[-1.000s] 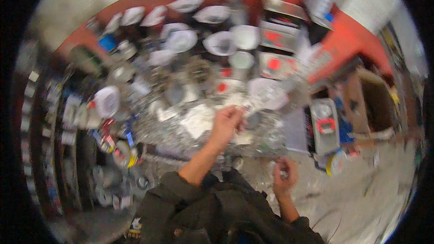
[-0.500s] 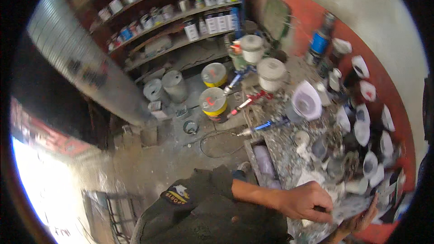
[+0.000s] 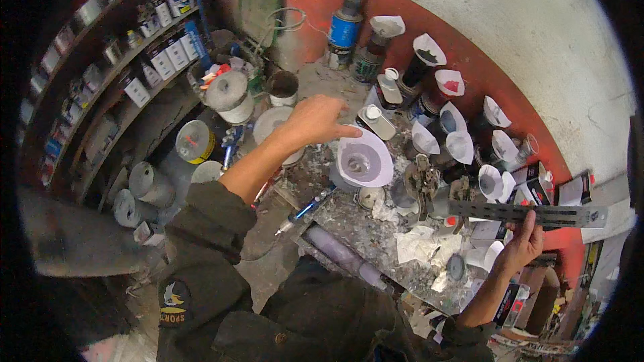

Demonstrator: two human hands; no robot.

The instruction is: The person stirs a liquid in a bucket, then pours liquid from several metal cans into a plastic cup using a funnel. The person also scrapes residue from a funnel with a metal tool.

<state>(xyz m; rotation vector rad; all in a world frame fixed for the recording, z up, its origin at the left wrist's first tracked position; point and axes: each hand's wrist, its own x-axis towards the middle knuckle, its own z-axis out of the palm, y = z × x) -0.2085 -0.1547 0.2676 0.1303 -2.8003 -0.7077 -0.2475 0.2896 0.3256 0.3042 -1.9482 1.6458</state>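
My left hand (image 3: 314, 121) reaches over the bench with thumb and fingers apart, its thumb at the upper-left rim of a pale purple paper strainer (image 3: 377, 147). The cone-shaped strainer sits in a cup, with a greyish mesh at its bottom. I cannot tell whether the thumb touches the rim. My right hand (image 3: 525, 247) is closed on a long, flat, dark grey slotted strip (image 3: 493, 212), thumb on top. The strip is held roughly level above the bench, and its left end is close to a spray gun-like metal piece (image 3: 422, 184).
Cups with paper strainers (image 3: 458, 146) line the red wall. Spray guns (image 3: 305, 209) lie at the bench's left edge near lidded buckets (image 3: 228, 94). Crumpled paper (image 3: 419, 245) and a small grey cup (image 3: 456, 267) are in front. Shelves of cans (image 3: 111, 50) stand at left.
The view has turned right. My left hand has moved away from my right hand, up to the purple strainer. My right hand now holds the slotted strip out over the bench's right side.
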